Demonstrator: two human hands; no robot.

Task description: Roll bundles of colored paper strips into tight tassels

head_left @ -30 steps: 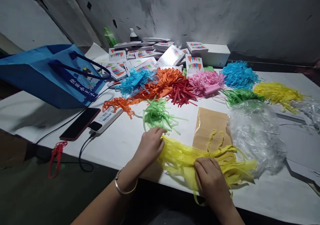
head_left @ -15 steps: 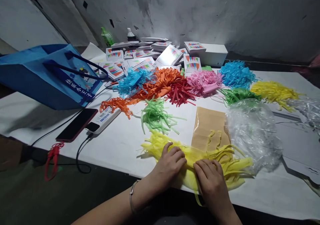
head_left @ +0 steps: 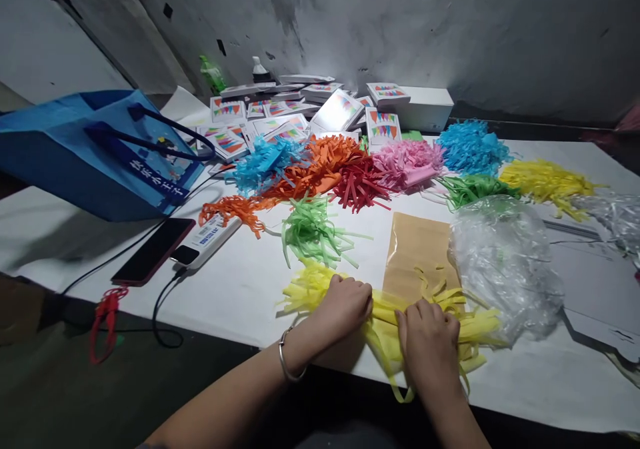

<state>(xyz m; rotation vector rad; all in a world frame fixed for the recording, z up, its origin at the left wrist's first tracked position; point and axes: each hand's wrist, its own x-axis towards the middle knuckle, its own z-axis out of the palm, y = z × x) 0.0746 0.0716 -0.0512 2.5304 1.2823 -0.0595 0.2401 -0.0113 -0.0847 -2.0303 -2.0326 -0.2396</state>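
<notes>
A yellow tissue-paper tassel [head_left: 383, 314] with fringed ends lies across the near edge of the table. My left hand [head_left: 347, 302] is closed around its middle, left of centre. Just to the right, my right hand [head_left: 431, 336] grips the same tassel with fingers curled over it. Between the hands the paper is bunched into a narrow band, and loose strips hang over the table edge. Behind the right hand lies a brown paper sheet [head_left: 415, 246] with small yellow scraps on it. A light green tassel [head_left: 315, 232] rests beyond the left hand.
Orange [head_left: 325, 162], pink [head_left: 407, 164] and blue tassels [head_left: 473, 148] lie farther back, before printed boxes [head_left: 227, 110]. Crumpled clear plastic [head_left: 505, 269] sits at right. To the left are a phone [head_left: 153, 252], a white power bank [head_left: 205, 241] with cables, and a blue bag [head_left: 75, 156].
Both hands have closed more tightly on the yellow tassel, the right one shifting slightly up and right. The paper between them is gathered narrower, and more strips hang down.
</notes>
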